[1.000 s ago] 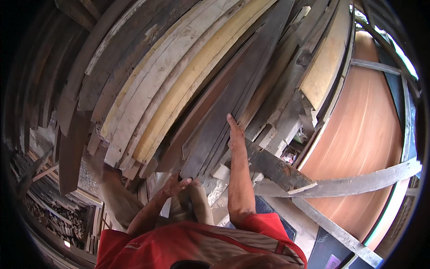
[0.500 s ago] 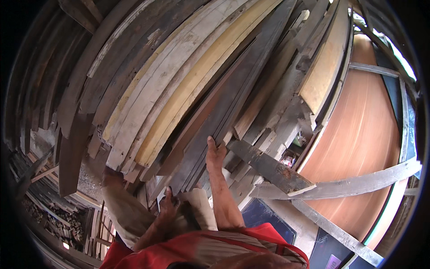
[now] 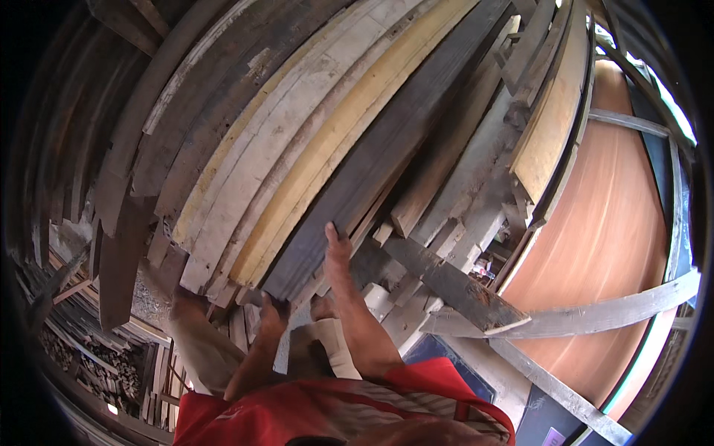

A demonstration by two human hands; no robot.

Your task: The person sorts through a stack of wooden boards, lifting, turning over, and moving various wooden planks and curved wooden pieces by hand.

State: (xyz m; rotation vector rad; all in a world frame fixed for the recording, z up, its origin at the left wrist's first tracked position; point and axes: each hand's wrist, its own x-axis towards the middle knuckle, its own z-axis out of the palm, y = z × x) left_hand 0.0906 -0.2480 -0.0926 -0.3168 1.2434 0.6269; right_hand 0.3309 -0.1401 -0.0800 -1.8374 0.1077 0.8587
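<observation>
A: Head view: what moved?
B: Right hand has slid lower, fingers together, flat against the dark plank. Left hand now cups its bottom end.
A: Plank?
B: Leaning in the stack beside the yellow board. Looks gripped for pulling.

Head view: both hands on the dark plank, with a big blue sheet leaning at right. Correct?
Not quite. In the head view the sheet leaning at right is orange-brown, not blue. The left hand and right hand are both on the dark plank.
</observation>
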